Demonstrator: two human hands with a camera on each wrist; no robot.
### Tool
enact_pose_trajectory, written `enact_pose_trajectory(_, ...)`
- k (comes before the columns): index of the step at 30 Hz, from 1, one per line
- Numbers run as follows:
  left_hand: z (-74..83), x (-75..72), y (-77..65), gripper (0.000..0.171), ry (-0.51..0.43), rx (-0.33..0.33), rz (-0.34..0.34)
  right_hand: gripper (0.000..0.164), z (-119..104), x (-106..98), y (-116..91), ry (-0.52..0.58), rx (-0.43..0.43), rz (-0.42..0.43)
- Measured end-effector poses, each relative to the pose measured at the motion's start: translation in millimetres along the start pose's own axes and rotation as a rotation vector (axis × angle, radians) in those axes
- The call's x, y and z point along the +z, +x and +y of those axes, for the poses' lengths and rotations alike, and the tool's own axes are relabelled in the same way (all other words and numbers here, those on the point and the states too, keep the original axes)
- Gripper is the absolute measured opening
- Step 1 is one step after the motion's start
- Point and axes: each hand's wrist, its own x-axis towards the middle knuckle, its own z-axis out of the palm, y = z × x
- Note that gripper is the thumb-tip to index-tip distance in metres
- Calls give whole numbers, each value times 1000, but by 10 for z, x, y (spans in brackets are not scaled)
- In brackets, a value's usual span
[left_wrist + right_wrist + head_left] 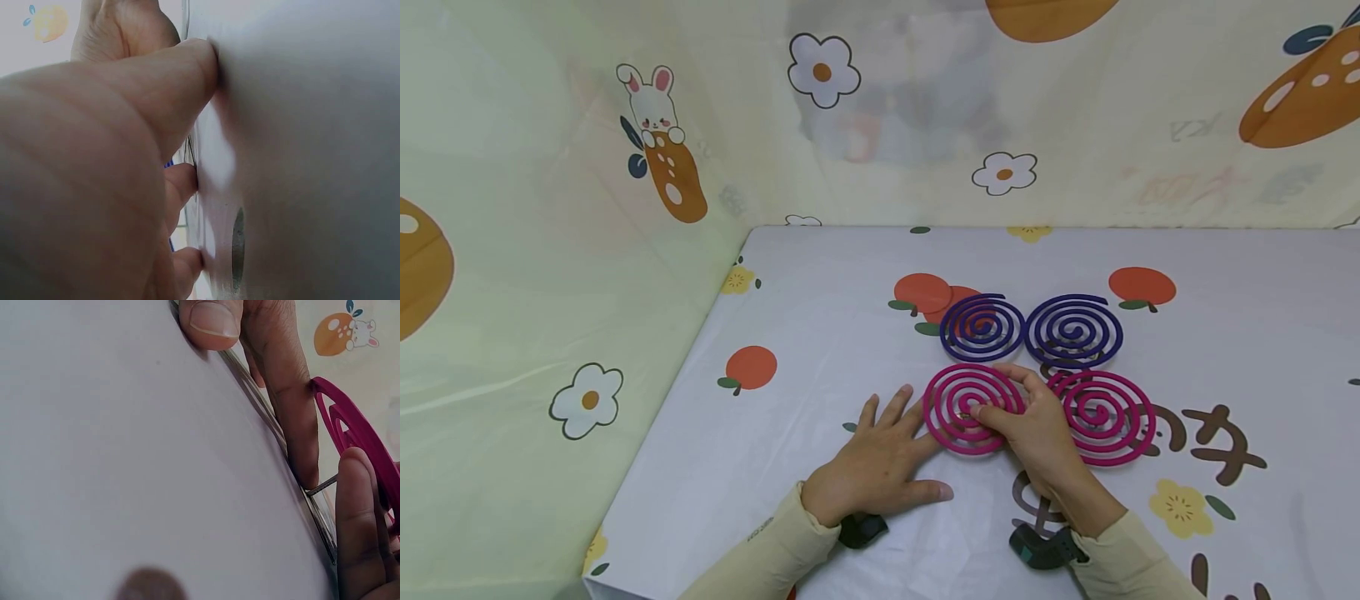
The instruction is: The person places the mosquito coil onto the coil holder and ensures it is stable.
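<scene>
A pink spiral mosquito coil (pixel 973 451) is held in my right hand (pixel 1037 429), its thumb on the coil's middle and other fingers at the far rim. My left hand (pixel 880 467) lies spread on the table, fingers straight, with fingertips partly hidden by the coil. In the right wrist view, a thin metal stand (pixel 322 519) lies flat, its short prong (pixel 323 484) rising toward the tilted pink coil. A left-hand finger touches the stand near the prong. Another pink coil (pixel 1100 412) lies right of my right hand, partly covered by it.
Two dark blue coils (pixel 983 328) lie side by side behind the pink ones. The white table (pixel 820 308) has printed fruit, flowers and letters. A patterned curtain (pixel 722 100) hangs along its back and left sides.
</scene>
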Motion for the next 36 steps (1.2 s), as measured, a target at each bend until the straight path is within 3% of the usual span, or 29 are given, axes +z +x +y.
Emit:
enact_pose_trajectory(15, -2, 10, 3, 79, 15, -5, -5, 70, 4, 8, 7, 19, 46, 20)
enact_pose_trajectory(36, 3, -4, 8, 79, 19, -8, -16, 68, 0, 8, 6, 47, 42, 34)
